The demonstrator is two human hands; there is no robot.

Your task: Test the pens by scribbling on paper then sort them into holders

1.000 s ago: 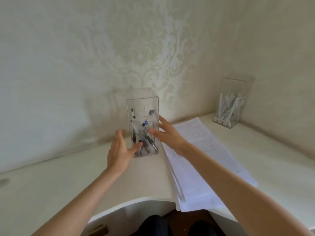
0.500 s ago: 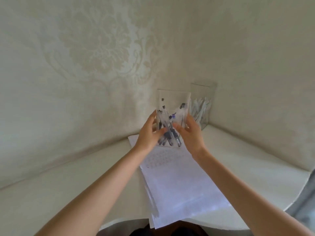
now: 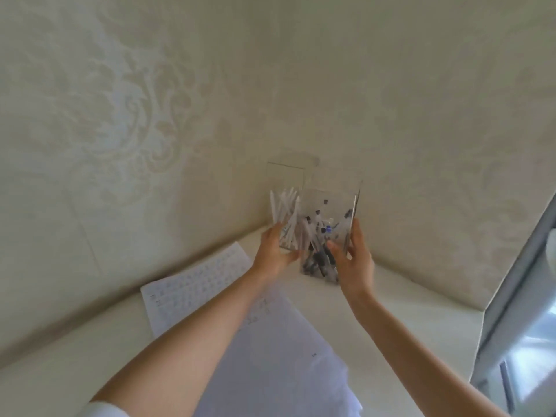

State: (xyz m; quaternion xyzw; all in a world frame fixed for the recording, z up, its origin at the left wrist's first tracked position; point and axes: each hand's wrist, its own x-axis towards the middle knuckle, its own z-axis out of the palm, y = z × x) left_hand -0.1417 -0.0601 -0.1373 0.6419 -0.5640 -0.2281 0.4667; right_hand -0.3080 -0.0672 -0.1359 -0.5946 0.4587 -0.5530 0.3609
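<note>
- A clear acrylic rectangular pen holder (image 3: 328, 203), hereafter the front holder, is recorded at 4 o'clock of frame centre, in the corner of the white desk (image 3: 406, 314).
- Dark-bodied pens with black and blue caps (image 3: 317, 260) are seen inside it, leaning crosswise.
- Right hand (image 3: 353, 263): the front holder is gripped at its 3 o'clock wall. The thumb is laid on the near face and the fingers (image 3: 356, 233) run up the right edge.
- Left hand (image 3: 273, 254): held wide, with straight fingers laid at the 9 o'clock side of the front holder, low down. The thumb is pointed at the near lower corner. Firm contact cannot be told, owing to blur.
- It cannot be told whether the base of the front holder rests on the desk or is raised just off it.
- A 2nd clear acrylic rectangular holder (image 3: 285, 176), hereafter the rear holder, is noted at 10 o'clock of the front holder, just beside it and nearer the wall.
- Slim white pens (image 3: 285, 209) are fanned inside the rear holder.
- A stack of white paper sheets (image 3: 270, 362) is laid on the desk at 7 o'clock of both holders, partly under the left forearm. Faint rows of marks are seen on its far end.
- Cream damask-patterned wallpaper (image 3: 135, 115) is seen on both walls, and a grey window frame (image 3: 517, 266) at the 3 o'clock edge.
</note>
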